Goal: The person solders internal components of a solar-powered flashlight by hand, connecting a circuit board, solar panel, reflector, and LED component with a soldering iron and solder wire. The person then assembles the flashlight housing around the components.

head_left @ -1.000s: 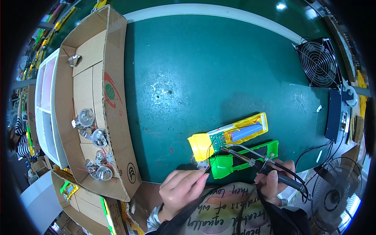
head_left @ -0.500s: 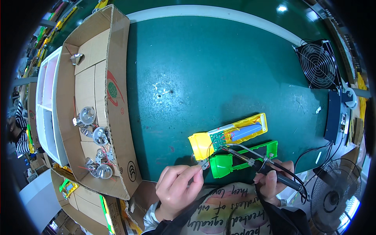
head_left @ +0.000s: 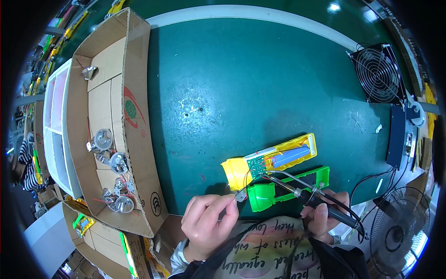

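Observation:
My right hand [head_left: 323, 216] is closed around the dark handle of a soldering iron [head_left: 331, 210], which has a thin curved metal tube alongside its shaft. The iron's tip is at the green circuit board [head_left: 256, 166] inside a yellow lamp housing [head_left: 238, 172]. Several red and dark wires run over the board, and a blue battery cell [head_left: 291, 157] lies in the housing. My left hand [head_left: 210, 222] pinches at the edge of a small grey metal piece [head_left: 241, 196] near the housing's wide end; its fingertips partly hide that piece. A green housing half [head_left: 263, 197] lies just below.
At left, a cardboard box [head_left: 135, 158] holds several shiny reflectors [head_left: 118, 162] with wires. White trays [head_left: 56, 125] stand beyond it. On the right are a black square fan [head_left: 378, 74], a dark unit [head_left: 396, 137], cables and a round caged fan [head_left: 395, 235]. Another person in stripes is at far left.
My left hand has shifted slightly left and up, along with the small grey piece. The yellow housing has slid a little left. My right hand and the iron stay almost in place.

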A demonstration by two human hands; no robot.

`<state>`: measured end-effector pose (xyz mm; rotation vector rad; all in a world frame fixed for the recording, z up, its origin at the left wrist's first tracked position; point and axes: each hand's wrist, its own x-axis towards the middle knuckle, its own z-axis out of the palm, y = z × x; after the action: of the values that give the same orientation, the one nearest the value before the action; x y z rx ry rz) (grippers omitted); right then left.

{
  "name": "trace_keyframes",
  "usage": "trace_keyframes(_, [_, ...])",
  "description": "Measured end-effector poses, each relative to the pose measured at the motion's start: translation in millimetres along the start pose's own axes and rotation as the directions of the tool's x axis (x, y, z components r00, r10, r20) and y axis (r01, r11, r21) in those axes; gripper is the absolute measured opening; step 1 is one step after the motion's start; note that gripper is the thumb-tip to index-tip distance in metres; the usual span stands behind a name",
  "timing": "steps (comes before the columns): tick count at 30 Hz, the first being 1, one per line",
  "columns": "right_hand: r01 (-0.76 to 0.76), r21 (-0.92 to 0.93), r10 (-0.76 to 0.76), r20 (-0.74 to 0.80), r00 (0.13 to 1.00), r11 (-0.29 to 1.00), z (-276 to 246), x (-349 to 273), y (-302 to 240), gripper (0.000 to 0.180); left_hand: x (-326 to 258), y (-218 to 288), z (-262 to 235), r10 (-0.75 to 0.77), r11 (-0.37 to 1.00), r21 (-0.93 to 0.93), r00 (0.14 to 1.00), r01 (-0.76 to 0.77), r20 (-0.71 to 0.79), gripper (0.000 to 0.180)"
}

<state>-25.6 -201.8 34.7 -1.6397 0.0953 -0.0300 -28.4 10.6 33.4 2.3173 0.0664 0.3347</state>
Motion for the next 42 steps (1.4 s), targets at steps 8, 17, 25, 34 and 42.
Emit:
trace_keyframes(8, [0.06, -0.137, -0.063, -0.017, 0.998, 0.989, -4, 0, -2, 0.03, -1, 1, 0, -0.04, 0.999, 0.0, 0.999, 0.04, 0.0, 0.015])
trace_keyframes(17, [0.051, -0.045, -0.053, -0.046, 0.998, 0.998, -3, -1, -2, 0.03, -1, -1, 0, -0.079, 0.997, -0.016, 0.997, 0.079, 0.005, 0.019])
trace_keyframes(25, [0.056, -0.086, -0.06, -0.052, 0.997, 0.995, -5, 1, -2, 0.031, 5, 0, 1, -0.052, 0.998, -0.022, 0.998, 0.053, 0.044, 0.019])
trace_keyframes(34, [0.069, 0.015, -0.067, -0.118, 0.991, 0.998, -3, 1, -2, 0.033, 7, 1, 3, -0.146, 0.982, -0.102, 0.985, 0.156, 0.096, 0.014])
trace_keyframes(42, [0.092, 0.1, -0.074, -0.172, 0.982, 0.991, -5, -1, 0, 0.031, 0, -6, 14, -0.148, 0.973, -0.175, 0.989, 0.149, 0.018, 0.008])
